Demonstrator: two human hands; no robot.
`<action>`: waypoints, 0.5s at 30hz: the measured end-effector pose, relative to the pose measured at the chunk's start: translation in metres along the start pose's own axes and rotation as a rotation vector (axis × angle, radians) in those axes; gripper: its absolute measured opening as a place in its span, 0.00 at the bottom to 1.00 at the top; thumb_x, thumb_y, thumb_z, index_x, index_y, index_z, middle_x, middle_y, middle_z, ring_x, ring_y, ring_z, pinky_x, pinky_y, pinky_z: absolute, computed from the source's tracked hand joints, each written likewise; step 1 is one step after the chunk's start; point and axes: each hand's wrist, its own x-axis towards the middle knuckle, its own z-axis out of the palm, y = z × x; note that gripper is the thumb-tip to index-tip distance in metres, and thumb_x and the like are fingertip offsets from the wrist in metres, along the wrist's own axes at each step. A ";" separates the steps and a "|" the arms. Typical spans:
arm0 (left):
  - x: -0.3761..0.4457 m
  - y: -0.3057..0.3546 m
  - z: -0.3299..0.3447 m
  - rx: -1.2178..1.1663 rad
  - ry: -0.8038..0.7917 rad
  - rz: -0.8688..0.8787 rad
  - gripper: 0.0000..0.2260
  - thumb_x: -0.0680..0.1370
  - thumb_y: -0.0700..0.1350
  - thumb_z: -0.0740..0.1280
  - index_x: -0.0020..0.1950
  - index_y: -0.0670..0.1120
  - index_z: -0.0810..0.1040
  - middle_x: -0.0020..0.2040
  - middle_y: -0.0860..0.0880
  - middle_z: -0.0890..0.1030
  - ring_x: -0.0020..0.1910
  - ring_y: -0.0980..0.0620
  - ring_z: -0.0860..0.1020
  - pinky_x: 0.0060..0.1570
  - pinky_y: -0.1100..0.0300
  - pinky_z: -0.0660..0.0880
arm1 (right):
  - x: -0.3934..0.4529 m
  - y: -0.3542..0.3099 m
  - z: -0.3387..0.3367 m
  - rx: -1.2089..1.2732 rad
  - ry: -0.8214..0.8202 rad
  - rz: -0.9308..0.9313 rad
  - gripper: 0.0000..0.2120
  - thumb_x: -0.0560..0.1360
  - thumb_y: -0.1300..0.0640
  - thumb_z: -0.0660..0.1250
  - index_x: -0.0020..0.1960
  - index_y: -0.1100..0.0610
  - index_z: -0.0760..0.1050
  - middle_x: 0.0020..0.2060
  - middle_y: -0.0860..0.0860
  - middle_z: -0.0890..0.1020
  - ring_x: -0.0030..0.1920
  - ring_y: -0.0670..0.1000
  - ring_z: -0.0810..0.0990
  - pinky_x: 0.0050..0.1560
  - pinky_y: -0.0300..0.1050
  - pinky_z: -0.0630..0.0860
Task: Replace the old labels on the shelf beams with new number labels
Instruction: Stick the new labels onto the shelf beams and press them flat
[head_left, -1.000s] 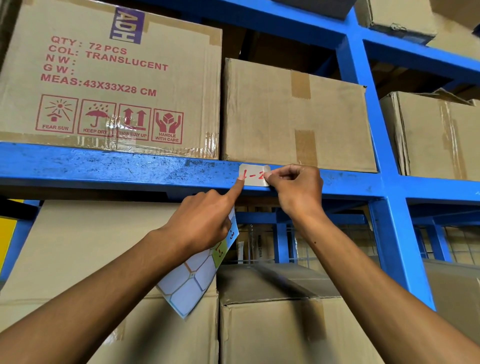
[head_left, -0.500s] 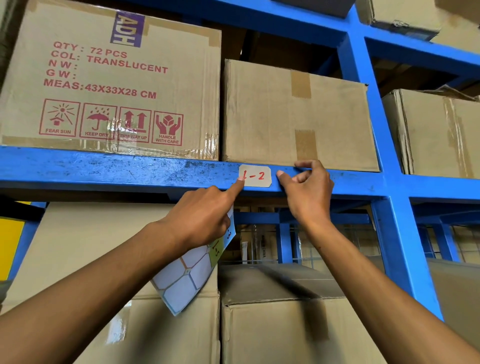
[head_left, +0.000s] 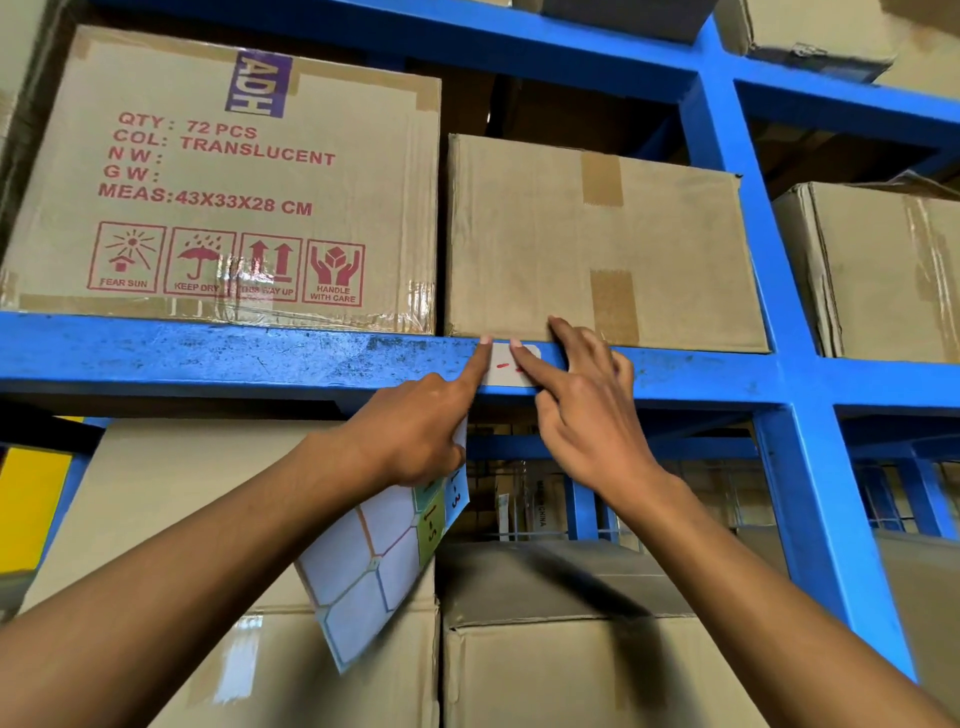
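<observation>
A white number label (head_left: 506, 368) with red writing is stuck on the front of the blue shelf beam (head_left: 208, 353). My left hand (head_left: 415, 431) holds a label sheet (head_left: 384, 561) under its curled fingers, and its index finger presses the label's left edge. My right hand (head_left: 582, 410) is spread, its index finger lying across the label's right part and covering some of the writing. The sheet shows mostly blank cells, plus a few handwritten number labels near its top.
Cardboard boxes fill the shelf above the beam: a printed one (head_left: 223, 182) at left, a plain one (head_left: 597, 244) behind the label. More boxes (head_left: 571, 649) sit below. A blue upright post (head_left: 779, 364) stands to the right.
My right hand has shifted left from beside the label onto it, index finger now pressing over the writing. My left index finger has slid up along the label's left edge.
</observation>
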 end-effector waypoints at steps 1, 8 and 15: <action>-0.002 0.000 0.002 -0.004 -0.001 -0.005 0.47 0.74 0.47 0.67 0.72 0.55 0.28 0.36 0.51 0.63 0.38 0.49 0.68 0.39 0.54 0.67 | -0.002 0.004 0.000 -0.004 0.008 0.030 0.25 0.76 0.59 0.57 0.71 0.45 0.64 0.75 0.55 0.59 0.73 0.56 0.54 0.70 0.52 0.51; -0.017 0.001 0.013 -0.024 -0.012 -0.019 0.48 0.74 0.45 0.67 0.71 0.56 0.27 0.35 0.51 0.69 0.32 0.52 0.69 0.35 0.55 0.68 | -0.013 0.000 0.008 -0.053 0.056 0.053 0.26 0.74 0.56 0.56 0.72 0.51 0.62 0.76 0.58 0.54 0.75 0.57 0.52 0.70 0.56 0.51; -0.022 0.009 0.021 -0.052 0.022 -0.026 0.48 0.74 0.44 0.67 0.71 0.54 0.27 0.32 0.52 0.67 0.31 0.53 0.70 0.26 0.59 0.64 | -0.033 0.008 0.011 -0.067 0.033 0.037 0.29 0.71 0.55 0.54 0.73 0.48 0.61 0.76 0.59 0.55 0.76 0.58 0.53 0.70 0.55 0.50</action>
